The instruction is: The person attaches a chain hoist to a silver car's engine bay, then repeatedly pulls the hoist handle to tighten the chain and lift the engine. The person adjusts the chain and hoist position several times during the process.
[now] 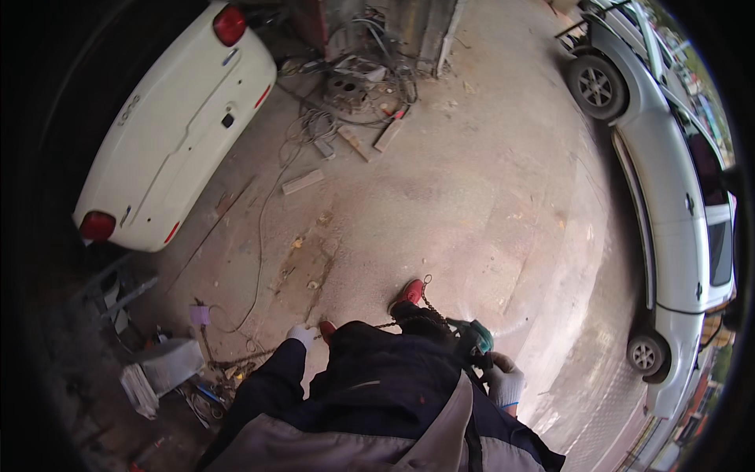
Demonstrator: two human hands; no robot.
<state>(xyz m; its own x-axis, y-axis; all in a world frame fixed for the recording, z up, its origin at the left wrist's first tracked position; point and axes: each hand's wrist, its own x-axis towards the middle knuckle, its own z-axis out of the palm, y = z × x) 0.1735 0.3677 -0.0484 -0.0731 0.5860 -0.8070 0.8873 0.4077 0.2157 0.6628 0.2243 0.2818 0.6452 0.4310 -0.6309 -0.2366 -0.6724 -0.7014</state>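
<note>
My left hand [301, 336], in a white glove, is closed on a dark metal chain [385, 324]. From that hand one length trails left along the floor, and the other crosses in front of my body. A ring [427, 278] ends the chain near my red shoe [409, 293]. On the right, my right hand [506, 383], gloved in white with a blue cuff edge, grips a green and dark device [476, 338]. The chain runs close beside this device; whether it is fastened to it I cannot tell. My jacket hides part of the chain.
A cream car's rear [173, 134] stands at the left, a silver pickup [668, 157] at the right. Cables [314, 124], wood blocks [303, 182] and a dirty metal part [346, 93] lie ahead. A grey metal box [171, 366] sits among clutter at lower left.
</note>
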